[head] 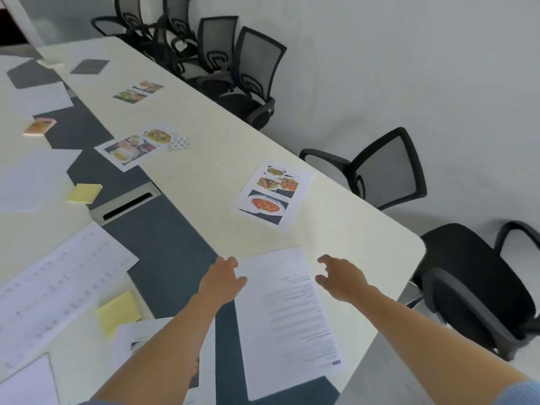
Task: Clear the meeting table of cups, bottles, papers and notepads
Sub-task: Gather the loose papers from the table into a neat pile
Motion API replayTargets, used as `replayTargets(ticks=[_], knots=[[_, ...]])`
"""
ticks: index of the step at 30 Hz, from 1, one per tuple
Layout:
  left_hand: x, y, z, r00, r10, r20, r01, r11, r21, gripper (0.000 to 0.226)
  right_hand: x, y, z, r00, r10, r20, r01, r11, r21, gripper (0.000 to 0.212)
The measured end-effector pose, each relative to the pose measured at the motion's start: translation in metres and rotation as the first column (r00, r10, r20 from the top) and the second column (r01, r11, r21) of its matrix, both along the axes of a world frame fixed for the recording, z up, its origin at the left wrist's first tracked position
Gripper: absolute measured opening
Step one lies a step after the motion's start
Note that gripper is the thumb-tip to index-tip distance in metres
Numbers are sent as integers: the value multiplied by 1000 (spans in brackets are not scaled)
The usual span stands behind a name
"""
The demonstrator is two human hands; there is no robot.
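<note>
Surrounding text sheet point(287, 320): photo page point(273, 194), sticky notes point(119, 314), chair point(467, 287).

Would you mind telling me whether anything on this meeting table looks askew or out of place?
The patterned cup seems tipped on its side beside a food-photo sheet, and the text sheet lies crooked, partly over the dark centre strip.
</note>
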State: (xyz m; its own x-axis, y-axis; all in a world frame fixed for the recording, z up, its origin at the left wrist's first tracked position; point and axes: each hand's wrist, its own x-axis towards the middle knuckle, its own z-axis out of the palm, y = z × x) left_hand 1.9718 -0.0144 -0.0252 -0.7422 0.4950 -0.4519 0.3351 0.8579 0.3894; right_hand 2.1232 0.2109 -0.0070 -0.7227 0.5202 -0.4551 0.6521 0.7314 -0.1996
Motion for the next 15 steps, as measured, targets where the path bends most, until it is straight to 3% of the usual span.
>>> replayTargets(ticks=[10,15], knots=[[-63,55,-77,986,-139,-90,119,973,-197,80,-145,65,-59,991,103,-84,-99,993,57,70],[-76,63,-97,961,-246,-129,193,924,-329,87,-196,78,-105,953,300,-34,-294,949,115,70]])
